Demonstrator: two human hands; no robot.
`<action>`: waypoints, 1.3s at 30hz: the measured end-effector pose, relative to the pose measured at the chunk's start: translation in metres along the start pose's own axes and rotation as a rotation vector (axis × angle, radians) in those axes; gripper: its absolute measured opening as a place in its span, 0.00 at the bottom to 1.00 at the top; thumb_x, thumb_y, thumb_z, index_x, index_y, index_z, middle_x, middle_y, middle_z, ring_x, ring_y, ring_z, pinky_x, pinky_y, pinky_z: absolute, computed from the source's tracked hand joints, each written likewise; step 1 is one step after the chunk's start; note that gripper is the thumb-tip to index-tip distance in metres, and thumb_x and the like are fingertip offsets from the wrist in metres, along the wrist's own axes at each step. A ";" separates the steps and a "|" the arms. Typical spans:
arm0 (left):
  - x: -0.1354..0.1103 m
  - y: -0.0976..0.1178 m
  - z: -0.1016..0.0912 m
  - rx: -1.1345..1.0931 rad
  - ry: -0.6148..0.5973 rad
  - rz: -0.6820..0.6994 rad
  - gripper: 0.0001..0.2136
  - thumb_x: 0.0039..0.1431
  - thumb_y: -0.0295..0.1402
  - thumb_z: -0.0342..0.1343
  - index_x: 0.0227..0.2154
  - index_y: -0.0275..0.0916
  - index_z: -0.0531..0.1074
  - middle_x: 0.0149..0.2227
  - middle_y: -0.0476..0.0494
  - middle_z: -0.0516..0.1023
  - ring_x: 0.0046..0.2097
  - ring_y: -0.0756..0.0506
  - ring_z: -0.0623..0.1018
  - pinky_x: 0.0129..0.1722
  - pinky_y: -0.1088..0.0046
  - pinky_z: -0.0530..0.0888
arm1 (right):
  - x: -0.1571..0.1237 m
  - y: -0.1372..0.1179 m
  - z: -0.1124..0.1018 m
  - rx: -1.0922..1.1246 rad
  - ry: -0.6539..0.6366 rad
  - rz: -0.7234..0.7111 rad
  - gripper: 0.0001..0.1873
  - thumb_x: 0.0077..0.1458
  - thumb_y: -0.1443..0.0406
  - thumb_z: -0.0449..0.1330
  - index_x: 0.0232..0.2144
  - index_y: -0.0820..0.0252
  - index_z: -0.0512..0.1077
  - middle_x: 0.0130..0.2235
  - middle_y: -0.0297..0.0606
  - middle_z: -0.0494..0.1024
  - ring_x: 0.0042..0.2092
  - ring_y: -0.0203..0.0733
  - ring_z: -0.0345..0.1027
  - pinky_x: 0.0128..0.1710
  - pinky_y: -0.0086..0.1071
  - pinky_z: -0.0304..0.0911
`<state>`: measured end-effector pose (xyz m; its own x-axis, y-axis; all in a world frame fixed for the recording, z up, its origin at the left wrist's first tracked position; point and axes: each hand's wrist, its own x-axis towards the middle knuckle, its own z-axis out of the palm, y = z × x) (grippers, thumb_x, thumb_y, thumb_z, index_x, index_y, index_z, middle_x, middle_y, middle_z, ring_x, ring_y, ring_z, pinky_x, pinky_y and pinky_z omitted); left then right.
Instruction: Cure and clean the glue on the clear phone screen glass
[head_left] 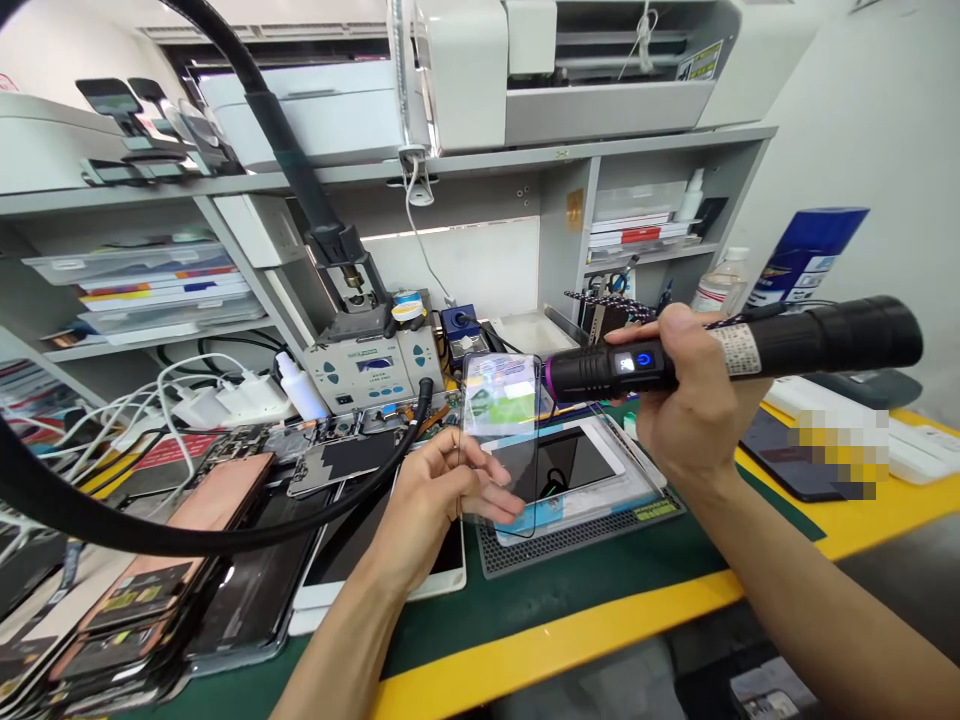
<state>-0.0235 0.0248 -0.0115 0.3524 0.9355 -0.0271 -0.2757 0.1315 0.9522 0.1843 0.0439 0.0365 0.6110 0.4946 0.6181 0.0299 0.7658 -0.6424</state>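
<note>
My left hand (pixel 435 495) pinches the lower edge of a clear glass panel (pixel 501 410) and holds it upright above the bench. My right hand (pixel 690 400) grips a black flashlight (pixel 750 350), thumb on top near its lit blue button. The lens end, ringed in purple, points left at the glass from close by. Below the glass a white phone (pixel 559 465) lies face up on a black ridged mat (pixel 570 530).
A grey soldering station (pixel 375 365) stands behind the glass, with a thick black hose (pixel 112 520) curving across the left. Stacked phone parts and screens (pixel 150 590) fill the lower left. Shelves with trays (pixel 150 285), a bottle (pixel 720 280) and a blue box (pixel 806 250) line the back.
</note>
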 end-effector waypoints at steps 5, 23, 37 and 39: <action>0.001 -0.004 -0.001 0.029 0.013 0.040 0.07 0.54 0.28 0.64 0.34 0.37 0.71 0.30 0.47 0.79 0.31 0.38 0.85 0.31 0.63 0.82 | 0.004 -0.001 0.002 0.121 0.050 0.061 0.13 0.52 0.59 0.66 0.22 0.61 0.72 0.21 0.36 0.79 0.18 0.41 0.68 0.07 0.32 0.58; -0.004 -0.003 0.000 0.084 -0.114 0.132 0.08 0.58 0.29 0.63 0.29 0.38 0.68 0.33 0.42 0.80 0.32 0.39 0.84 0.31 0.63 0.80 | 0.005 -0.009 -0.002 0.184 0.014 0.243 0.16 0.50 0.55 0.65 0.20 0.60 0.74 0.23 0.38 0.79 0.18 0.38 0.67 0.07 0.29 0.56; -0.006 -0.004 -0.002 0.017 -0.169 0.166 0.07 0.59 0.28 0.61 0.30 0.38 0.68 0.33 0.43 0.80 0.31 0.41 0.83 0.30 0.64 0.79 | 0.011 -0.010 -0.006 0.280 0.018 0.333 0.16 0.50 0.55 0.65 0.17 0.57 0.77 0.20 0.33 0.76 0.17 0.38 0.67 0.07 0.29 0.57; -0.006 -0.004 -0.002 0.007 -0.184 0.167 0.06 0.60 0.28 0.61 0.30 0.38 0.68 0.33 0.43 0.80 0.32 0.41 0.82 0.30 0.64 0.79 | 0.012 -0.011 -0.006 0.288 0.016 0.349 0.16 0.51 0.54 0.64 0.17 0.56 0.77 0.21 0.33 0.77 0.17 0.38 0.66 0.07 0.30 0.57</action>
<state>-0.0262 0.0196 -0.0157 0.4592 0.8686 0.1861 -0.3375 -0.0232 0.9410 0.1959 0.0385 0.0482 0.5576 0.7388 0.3784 -0.3997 0.6385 -0.6577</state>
